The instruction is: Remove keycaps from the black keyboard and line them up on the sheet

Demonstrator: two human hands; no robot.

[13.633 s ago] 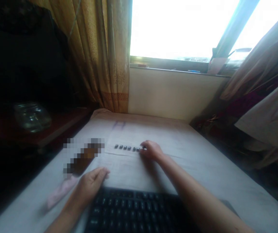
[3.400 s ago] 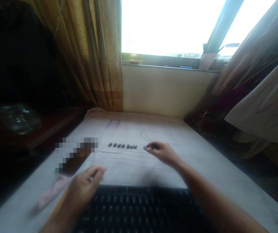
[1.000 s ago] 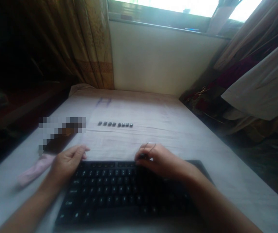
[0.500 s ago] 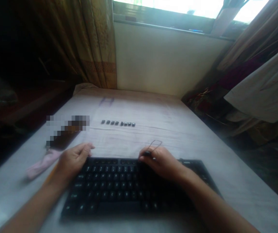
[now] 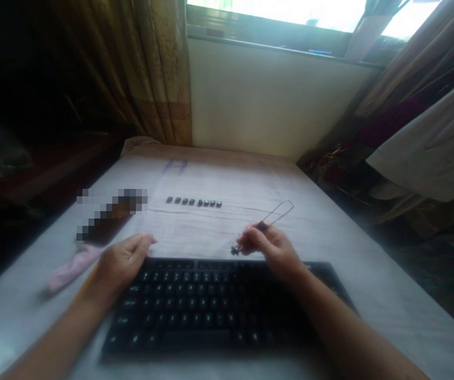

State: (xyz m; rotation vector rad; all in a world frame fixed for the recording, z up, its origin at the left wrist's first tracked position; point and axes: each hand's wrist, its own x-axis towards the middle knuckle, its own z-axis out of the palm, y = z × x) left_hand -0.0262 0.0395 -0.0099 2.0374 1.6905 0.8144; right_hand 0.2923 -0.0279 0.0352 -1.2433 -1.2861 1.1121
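Note:
A black keyboard lies in front of me on a pale cloth. My left hand is closed at its back left corner, with the fingertips partly hidden. Just above the keyboard's back edge, my right hand pinches a wire keycap puller by its dark middle. One thin wire loop sticks up past the hand; at the lower end hangs a small black keycap. Farther back, several dark keycaps stand in a row on the cloth.
A pink cloth item and a pixelated dark object lie left of my left hand. Beyond the cloth-covered surface are a wall, a patterned curtain and a window. Cloth hangs at the right.
My right hand has lifted up and to the right from the keyboard's keys, and a keycap now shows at the puller's lower end. The left hand stays at the corner.

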